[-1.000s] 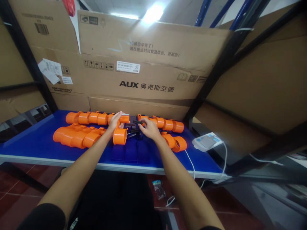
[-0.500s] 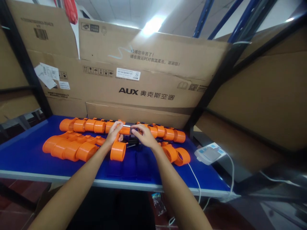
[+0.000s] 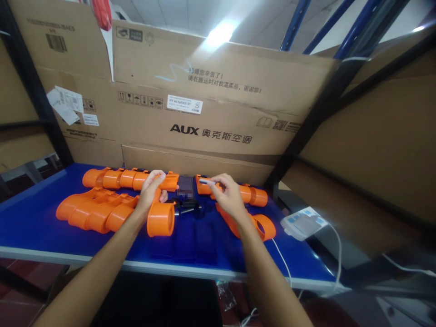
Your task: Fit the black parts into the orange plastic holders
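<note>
On the blue tabletop, my left hand (image 3: 152, 190) is closed around the stem of an orange plastic ring piece (image 3: 161, 220), whose round open end hangs below my fingers. My right hand (image 3: 227, 194) pinches a short, thin, pale rod (image 3: 204, 181) with a dark tip, pointing left. Behind my left hand lies a row of orange rings (image 3: 112, 178), with more orange ring pieces (image 3: 91, 211) nearer the front. To the right, further orange ring pieces (image 3: 254, 195) lie partly hidden behind my right hand. Between the hands are a dark rectangular tray (image 3: 185, 185) and black-handled tools (image 3: 187, 206).
A cardboard sheet (image 3: 211, 113) stands along the back of the blue table (image 3: 34, 222). A white device (image 3: 303, 222) with a cable sits at the right edge. Dark metal posts (image 3: 306, 131) frame the bench.
My hands have moved apart. The right hand has drawn right with the rod, and the left has shifted slightly left with the orange ring piece. The dark tray between them now shows more.
</note>
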`<action>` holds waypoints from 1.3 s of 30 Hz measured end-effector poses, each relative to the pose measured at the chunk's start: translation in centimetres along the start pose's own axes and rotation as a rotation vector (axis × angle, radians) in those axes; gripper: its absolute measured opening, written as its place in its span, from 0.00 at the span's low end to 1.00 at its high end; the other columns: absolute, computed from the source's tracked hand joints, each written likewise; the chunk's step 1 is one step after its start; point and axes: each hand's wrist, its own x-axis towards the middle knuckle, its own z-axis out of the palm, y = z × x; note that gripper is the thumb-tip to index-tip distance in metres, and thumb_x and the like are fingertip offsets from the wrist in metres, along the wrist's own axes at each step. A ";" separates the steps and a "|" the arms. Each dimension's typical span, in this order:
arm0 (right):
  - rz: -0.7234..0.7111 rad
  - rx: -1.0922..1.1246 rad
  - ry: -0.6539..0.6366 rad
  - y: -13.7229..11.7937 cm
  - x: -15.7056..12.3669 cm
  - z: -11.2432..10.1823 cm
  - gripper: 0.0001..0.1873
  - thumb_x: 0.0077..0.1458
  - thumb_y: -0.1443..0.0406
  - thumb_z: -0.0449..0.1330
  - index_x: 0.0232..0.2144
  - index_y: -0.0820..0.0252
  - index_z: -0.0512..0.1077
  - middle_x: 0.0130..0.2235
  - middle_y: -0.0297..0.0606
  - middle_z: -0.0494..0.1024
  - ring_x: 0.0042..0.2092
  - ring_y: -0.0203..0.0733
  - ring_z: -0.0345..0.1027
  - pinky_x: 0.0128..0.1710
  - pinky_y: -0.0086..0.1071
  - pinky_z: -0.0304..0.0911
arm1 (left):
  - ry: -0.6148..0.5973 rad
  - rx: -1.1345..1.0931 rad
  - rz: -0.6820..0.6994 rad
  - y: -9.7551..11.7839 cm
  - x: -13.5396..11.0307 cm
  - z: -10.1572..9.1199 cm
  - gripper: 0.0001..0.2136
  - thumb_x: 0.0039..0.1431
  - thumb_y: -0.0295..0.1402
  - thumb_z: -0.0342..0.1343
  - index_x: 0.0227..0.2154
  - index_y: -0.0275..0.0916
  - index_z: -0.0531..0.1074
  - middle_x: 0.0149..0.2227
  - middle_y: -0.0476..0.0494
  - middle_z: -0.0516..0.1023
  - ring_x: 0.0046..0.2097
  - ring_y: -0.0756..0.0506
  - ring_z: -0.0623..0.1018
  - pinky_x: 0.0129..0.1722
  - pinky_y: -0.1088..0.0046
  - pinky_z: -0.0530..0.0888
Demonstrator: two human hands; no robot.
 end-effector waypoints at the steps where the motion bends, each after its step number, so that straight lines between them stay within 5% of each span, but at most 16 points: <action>1: -0.047 -0.046 -0.111 -0.1 -0.5 -0.4 0.10 0.62 0.58 0.60 0.35 0.57 0.78 0.36 0.41 0.76 0.41 0.47 0.69 0.44 0.40 0.65 | 0.010 0.019 0.002 0.8 -0.3 -0.1 0.15 0.59 0.47 0.60 0.41 0.44 0.65 0.17 0.60 0.64 0.13 0.54 0.63 0.15 0.80 0.62; 4: -0.156 -0.126 -0.457 -0.5 -2.2 -0.6 0.08 0.62 0.61 0.61 0.36 0.55 0.79 0.36 0.40 0.76 0.42 0.46 0.69 0.44 0.39 0.65 | 0.004 0.143 -0.015 2.8 -0.9 -0.5 0.17 0.59 0.49 0.60 0.43 0.43 0.68 0.21 0.54 0.70 0.16 0.52 0.68 0.14 0.80 0.62; 7: -0.182 -0.156 -0.593 -0.9 -3.4 0.4 0.09 0.63 0.63 0.59 0.40 0.54 0.80 0.38 0.40 0.77 0.42 0.44 0.70 0.42 0.37 0.65 | -0.028 0.274 -0.033 3.9 -0.6 -1.6 0.19 0.56 0.47 0.63 0.45 0.43 0.70 0.22 0.53 0.71 0.17 0.52 0.69 0.14 0.80 0.62; 13: -0.181 -0.211 -0.625 -1.2 -3.0 1.2 0.07 0.59 0.67 0.62 0.35 0.56 0.81 0.34 0.39 0.78 0.39 0.45 0.70 0.40 0.37 0.66 | -0.072 0.471 -0.045 4.9 0.6 -4.0 0.23 0.50 0.40 0.70 0.48 0.42 0.72 0.26 0.49 0.76 0.24 0.48 0.76 0.21 0.76 0.71; 17: -0.136 -0.114 -0.524 -3.4 -2.2 0.1 0.11 0.63 0.65 0.58 0.44 0.55 0.79 0.38 0.40 0.80 0.42 0.46 0.72 0.45 0.41 0.67 | -0.079 0.465 -0.054 5.3 1.4 -4.4 0.22 0.49 0.38 0.70 0.47 0.42 0.73 0.29 0.48 0.78 0.26 0.47 0.78 0.25 0.74 0.74; 22: -0.221 0.112 -0.582 -8.1 -1.8 0.5 0.47 0.54 0.50 0.68 0.70 0.47 0.52 0.63 0.44 0.68 0.60 0.54 0.64 0.58 0.49 0.64 | -0.122 0.394 -0.097 4.4 2.2 -3.8 0.19 0.52 0.40 0.68 0.45 0.41 0.73 0.27 0.49 0.77 0.25 0.47 0.77 0.25 0.74 0.74; 27: -0.232 0.102 -0.655 -10.2 -1.8 2.8 0.42 0.53 0.51 0.68 0.66 0.50 0.59 0.63 0.44 0.68 0.62 0.55 0.64 0.62 0.50 0.60 | -0.204 0.574 -0.078 4.4 2.0 -3.6 0.22 0.59 0.47 0.59 0.52 0.42 0.72 0.33 0.43 0.80 0.31 0.43 0.80 0.29 0.70 0.76; 30: -0.181 0.126 -0.611 -9.9 -1.9 3.1 0.41 0.53 0.49 0.68 0.64 0.51 0.61 0.62 0.46 0.69 0.60 0.56 0.66 0.61 0.51 0.61 | -0.281 0.912 0.084 6.4 0.7 -6.1 0.25 0.64 0.48 0.51 0.62 0.46 0.67 0.54 0.37 0.77 0.54 0.37 0.78 0.50 0.59 0.75; 32: -0.169 0.161 -0.614 -9.6 -1.8 3.0 0.39 0.53 0.51 0.68 0.63 0.51 0.62 0.62 0.46 0.70 0.60 0.56 0.66 0.60 0.50 0.62 | -0.489 1.206 0.130 7.9 -0.8 -8.8 0.29 0.60 0.48 0.57 0.63 0.48 0.67 0.63 0.39 0.70 0.63 0.33 0.69 0.61 0.53 0.65; 35: -0.168 0.212 -0.668 -9.3 -1.5 3.2 0.37 0.52 0.53 0.69 0.61 0.52 0.64 0.59 0.44 0.72 0.57 0.54 0.69 0.58 0.48 0.64 | -0.689 1.466 0.121 9.2 -3.5 -12.7 0.35 0.46 0.52 0.66 0.60 0.54 0.70 0.63 0.41 0.71 0.63 0.29 0.69 0.62 0.49 0.62; 39: -0.215 0.231 -0.756 -9.9 -0.9 4.8 0.33 0.53 0.52 0.68 0.58 0.53 0.66 0.56 0.43 0.75 0.55 0.52 0.71 0.55 0.45 0.66 | -0.636 1.571 0.122 8.4 -5.7 -15.5 0.36 0.45 0.55 0.65 0.59 0.53 0.72 0.59 0.39 0.75 0.58 0.29 0.74 0.58 0.51 0.67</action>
